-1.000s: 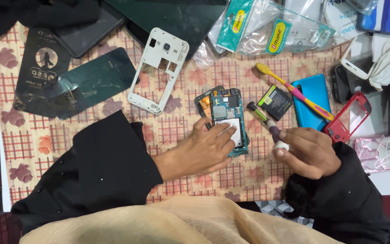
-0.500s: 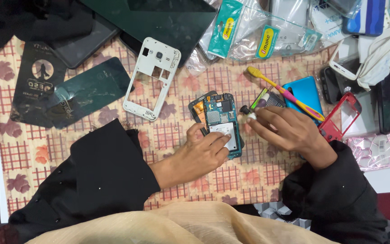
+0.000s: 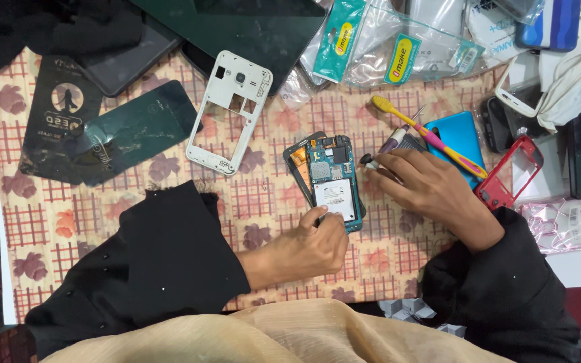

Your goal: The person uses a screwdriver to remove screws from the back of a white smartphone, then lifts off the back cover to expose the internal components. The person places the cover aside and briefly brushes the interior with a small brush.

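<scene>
The opened phone [image 3: 331,180] lies flat near the middle of the tabletop [image 3: 102,222], on a pink checked cloth with flower prints; its back is off, so the green circuit board, a small camera module and a white label are bare. The left hand [image 3: 317,243] comes in from below with its fingertips pressed on the phone's lower edge, pinning it to the cloth rather than lifting it. The right hand [image 3: 428,188] rests just beside the phone's right side, fingers curled around a slim purple-handled tool [image 3: 393,141] whose tip points at the upper right edge of the board; a small dark bit sits at the fingertips, too small to name.

The white middle frame [image 3: 230,111] lies apart to the upper left, and a dark green back cover [image 3: 129,138] lies further left, well apart from the phone; so I would judge the strip-down well begun, covers and frame already off, while the board sits in its shell and seems yet to be freed or worked on.

Just right of the tool lie a yellow and pink toothbrush [image 3: 432,138] across a blue case [image 3: 458,134], and a red phone frame [image 3: 512,171]; clear packets [image 3: 398,47] crowd the far edge.
</scene>
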